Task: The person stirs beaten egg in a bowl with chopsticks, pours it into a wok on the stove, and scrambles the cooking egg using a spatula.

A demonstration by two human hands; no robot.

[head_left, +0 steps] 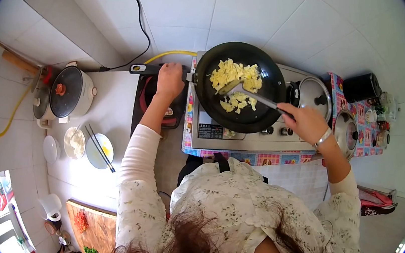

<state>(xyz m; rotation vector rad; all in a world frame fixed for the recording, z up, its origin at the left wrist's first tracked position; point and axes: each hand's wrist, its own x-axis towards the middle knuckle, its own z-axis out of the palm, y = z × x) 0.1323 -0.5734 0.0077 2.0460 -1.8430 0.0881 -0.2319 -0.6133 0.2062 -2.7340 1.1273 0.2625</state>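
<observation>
My left hand [170,80] is wrapped round the black handle of a frying pan [242,121], which sits on the gas stove [237,143]. Scrambled egg [234,72] lies in yellow pieces in the pan, one larger heap and a smaller patch nearer me. In my right hand [307,124] is the handle of a spatula [261,98]. Its flat blade rests among the egg pieces near the pan's middle.
Left on the counter stand a lidded electric pot [71,94], a bowl of rice [75,142] and a bowl [98,158] with chopsticks [100,148] across it. A cutting board [97,225] holds chopped red and green food. Lidded pots [313,93] are beside the pan.
</observation>
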